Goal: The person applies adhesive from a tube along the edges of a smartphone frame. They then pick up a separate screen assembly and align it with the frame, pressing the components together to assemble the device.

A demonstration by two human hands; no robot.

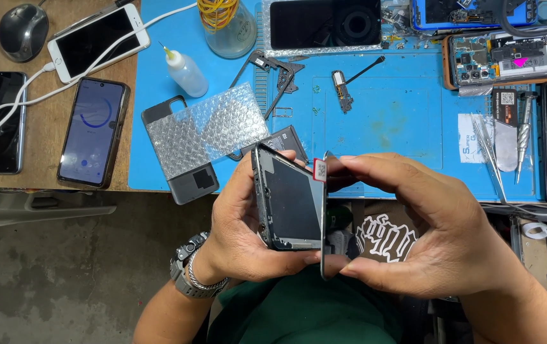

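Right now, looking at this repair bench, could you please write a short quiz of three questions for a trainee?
1. True or false: the left hand holds the phone frame over the lap, not on the blue mat.
2. Which lies on the grey phone back? A) bubble wrap B) tweezers C) mouse
3. Fill in: the right hand pinches a thin ____ panel edge-on beside the frame.

Key: 1 true; 2 A; 3 screen.

Wooden worktop (pixel 50 137) with blue mat (pixel 388 127) across its right, three phones and a mouse (pixel 23 30) at 10 o'clock, glue bottle (pixel 184 71) at 11, bubble-wrapped phone (pixel 203 137) near centre, opened phone (pixel 509 58) at 2, tweezers (pixel 490 150) at 3
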